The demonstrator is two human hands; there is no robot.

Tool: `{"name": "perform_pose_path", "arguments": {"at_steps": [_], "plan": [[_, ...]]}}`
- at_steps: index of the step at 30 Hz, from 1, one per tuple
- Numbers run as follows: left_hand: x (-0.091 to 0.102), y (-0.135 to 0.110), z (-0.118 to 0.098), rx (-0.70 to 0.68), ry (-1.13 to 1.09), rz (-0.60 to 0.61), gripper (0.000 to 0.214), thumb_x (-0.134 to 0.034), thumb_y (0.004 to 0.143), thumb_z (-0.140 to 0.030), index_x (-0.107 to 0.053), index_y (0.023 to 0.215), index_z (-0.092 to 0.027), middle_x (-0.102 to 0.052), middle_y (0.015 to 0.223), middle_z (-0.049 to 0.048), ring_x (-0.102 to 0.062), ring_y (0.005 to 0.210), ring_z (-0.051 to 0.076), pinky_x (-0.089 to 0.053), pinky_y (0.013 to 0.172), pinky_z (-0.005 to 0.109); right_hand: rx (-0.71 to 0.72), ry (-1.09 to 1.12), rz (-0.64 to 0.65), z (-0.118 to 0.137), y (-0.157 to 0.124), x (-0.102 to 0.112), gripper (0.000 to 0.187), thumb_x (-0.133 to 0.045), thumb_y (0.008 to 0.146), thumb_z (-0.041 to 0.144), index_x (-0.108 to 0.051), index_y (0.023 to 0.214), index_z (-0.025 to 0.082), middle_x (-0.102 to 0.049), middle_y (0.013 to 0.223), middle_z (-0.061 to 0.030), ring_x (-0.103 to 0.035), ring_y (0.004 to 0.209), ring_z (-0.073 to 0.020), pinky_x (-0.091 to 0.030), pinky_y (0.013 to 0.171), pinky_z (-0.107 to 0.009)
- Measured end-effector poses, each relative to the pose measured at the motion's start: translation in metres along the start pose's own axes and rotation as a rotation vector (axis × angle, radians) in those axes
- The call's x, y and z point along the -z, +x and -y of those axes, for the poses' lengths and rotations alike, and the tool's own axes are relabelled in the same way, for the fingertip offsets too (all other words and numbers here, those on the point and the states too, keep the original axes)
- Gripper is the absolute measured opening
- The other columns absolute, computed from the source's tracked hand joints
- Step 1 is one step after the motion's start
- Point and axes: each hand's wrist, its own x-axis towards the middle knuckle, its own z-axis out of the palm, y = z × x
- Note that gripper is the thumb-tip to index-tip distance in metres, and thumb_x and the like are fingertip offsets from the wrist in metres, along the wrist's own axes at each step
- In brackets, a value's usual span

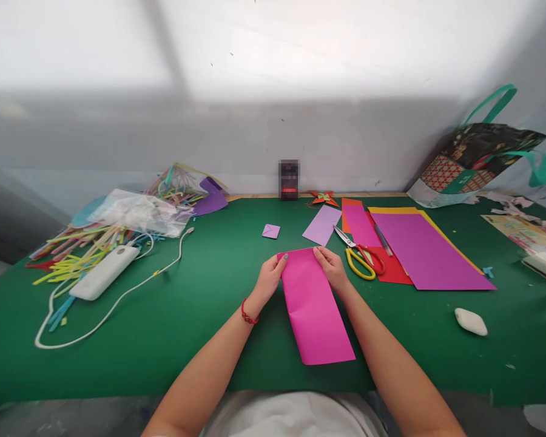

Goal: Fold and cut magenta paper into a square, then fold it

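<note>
A long sheet of bright pink paper (317, 315) lies between my forearms, its near end toward the table's front edge. My left hand (270, 277) pinches its far left corner, thumb on top. At the far right corner, my right hand (331, 267) grips the same sheet. Right of that hand rest scissors (361, 260) with yellow and red handles, blades apart, partly over red paper (395, 274). Beyond my hands are a small folded lilac paper square (271, 231) and a lilac paper sheet (323, 224).
Purple sheets (432, 249) and a pen (382, 239) lie right, near a white case (471, 321). At left are a white power bank (104, 273), its cable (118, 298) and many paper strips (73, 267). A patterned bag (473, 164) stands back right; a dark phone-like object (289, 180) leans on the wall.
</note>
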Motion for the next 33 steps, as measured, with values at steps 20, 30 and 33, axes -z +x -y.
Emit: {"name": "perform_pose_path", "arguments": {"at_steps": [20,30,33], "plan": [[0.0041,0.0017,0.0041,-0.047,0.135,0.027,0.035,-0.048,0.079,-0.046,-0.062,0.079,-0.014,-0.061,0.072,0.0018,-0.051,0.063,0.013,-0.04,0.058,0.023,-0.017,0.001,0.04,-0.0066,0.002,0.002,0.04,-0.055,0.071,0.059,-0.048,0.064,0.02,-0.035,0.056,0.0047,-0.029,0.049,-0.0091,-0.024,0.045,-0.024],[0.0036,0.002,0.0051,-0.038,0.116,0.035,0.037,-0.048,0.078,-0.047,-0.061,0.08,-0.013,-0.06,0.071,0.0019,-0.049,0.062,0.013,-0.04,0.058,0.024,-0.005,-0.007,0.005,-0.0041,0.0018,0.0008,0.041,-0.056,0.07,0.058,-0.046,0.06,0.02,-0.034,0.056,0.0049,-0.028,0.05,-0.0087,-0.024,0.046,-0.024],[0.0036,0.0021,0.0043,-0.037,0.114,0.031,0.037,-0.048,0.078,-0.048,-0.061,0.079,-0.013,-0.06,0.071,0.0019,-0.049,0.062,0.013,-0.039,0.058,0.024,-0.01,-0.022,0.001,-0.0043,0.0016,0.0007,0.042,-0.056,0.07,0.06,-0.045,0.06,0.02,-0.033,0.055,0.0049,-0.028,0.05,-0.0089,-0.024,0.046,-0.024]]}}
